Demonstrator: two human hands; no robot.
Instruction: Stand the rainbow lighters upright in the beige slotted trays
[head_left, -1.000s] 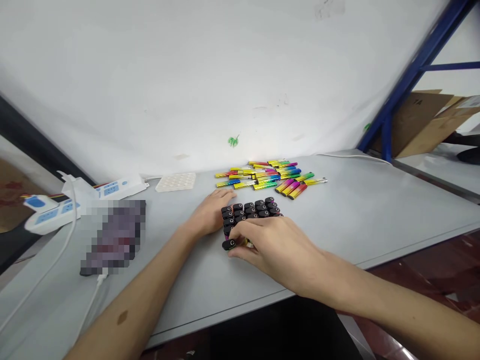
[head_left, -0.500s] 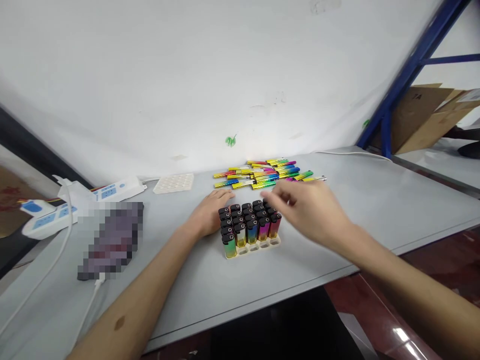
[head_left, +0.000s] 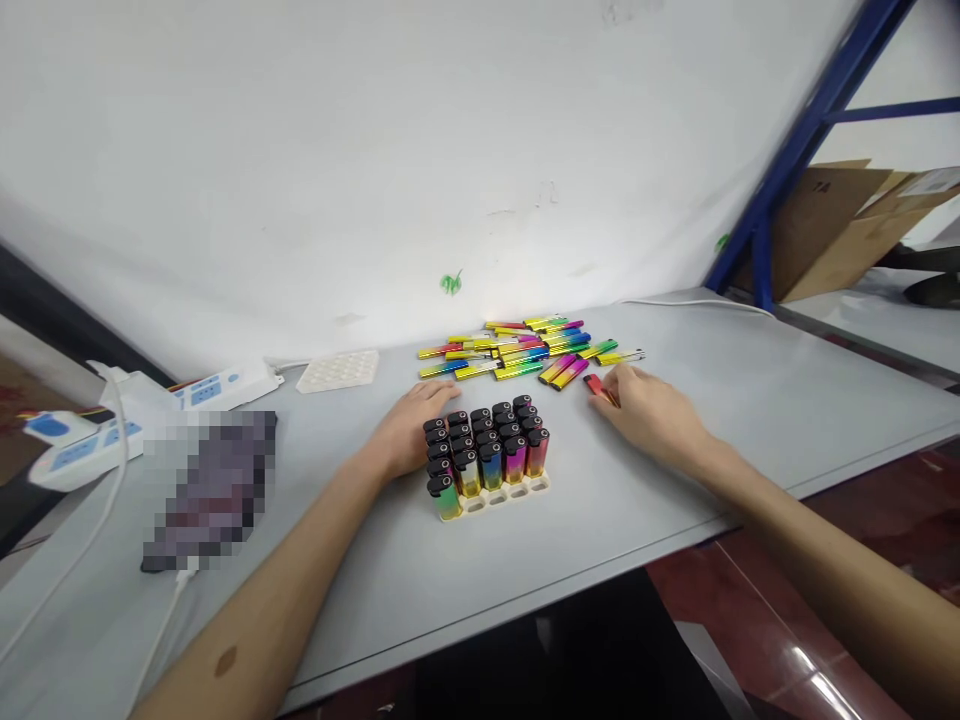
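A cream rack stands on the table, with rows of upright lighters in it, their black tops up and their bodies in shiny metallic colours. Its front row has one green lighter at the left and several bare holes. My left hand lies against the rack's left side, fingers stretched out; its thumb is hidden. To the right of the rack, my right hand is closed around a red lighter, whose end pokes out past the fingertips. Behind it spreads a loose pile of colourful lighters.
A second cream rack lies by the wall at the left. White power strips, a blurred-out dark object and white cables occupy the left side. A blue metal frame and cardboard boxes stand at the right.
My right hand has moved from beside the rack's back right corner outward to the right, and a red lighter now shows in its fingers. My left hand stays by the rack.
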